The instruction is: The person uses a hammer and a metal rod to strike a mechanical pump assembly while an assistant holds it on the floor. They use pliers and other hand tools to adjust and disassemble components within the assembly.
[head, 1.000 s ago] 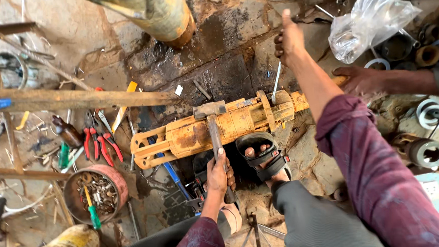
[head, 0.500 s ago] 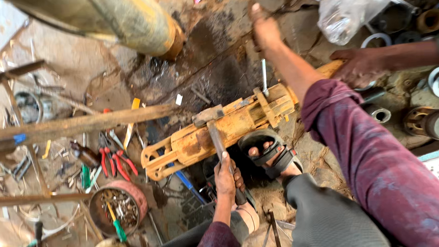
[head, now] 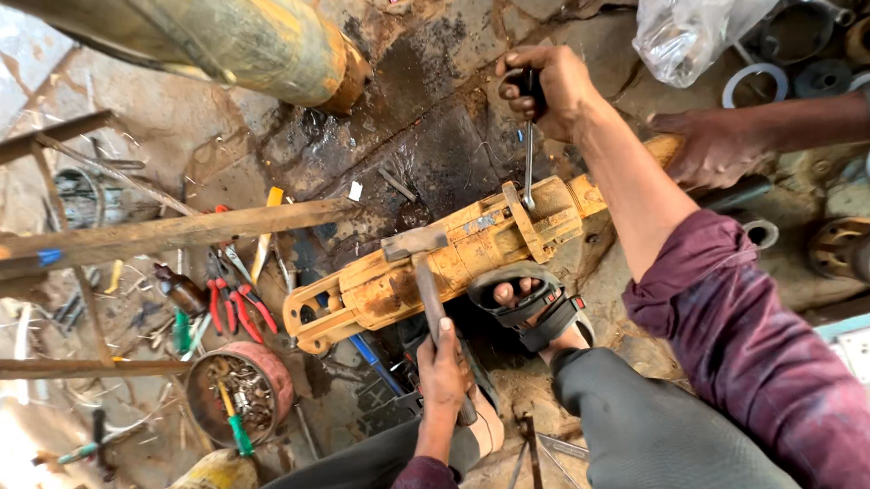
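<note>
The right hand [head: 551,90] grips a screwdriver [head: 529,160] planted upright on the yellow tool body [head: 456,258]; the left hand [head: 443,368] clenches a hammer [head: 421,265] resting on it. Apparently a driving step: the next blow needs the screwdriver held steady.

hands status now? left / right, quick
Left hand: closed on the hammer handle, head resting on the yellow tool.
Right hand: closed on the screwdriver, tip on the yellow tool.

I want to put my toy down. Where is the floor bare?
Bare: the dark stained floor between the big yellow cylinder and the yellow machine. Crowded: left side by the red pliers and the parts tin; top right holds rings.
</note>
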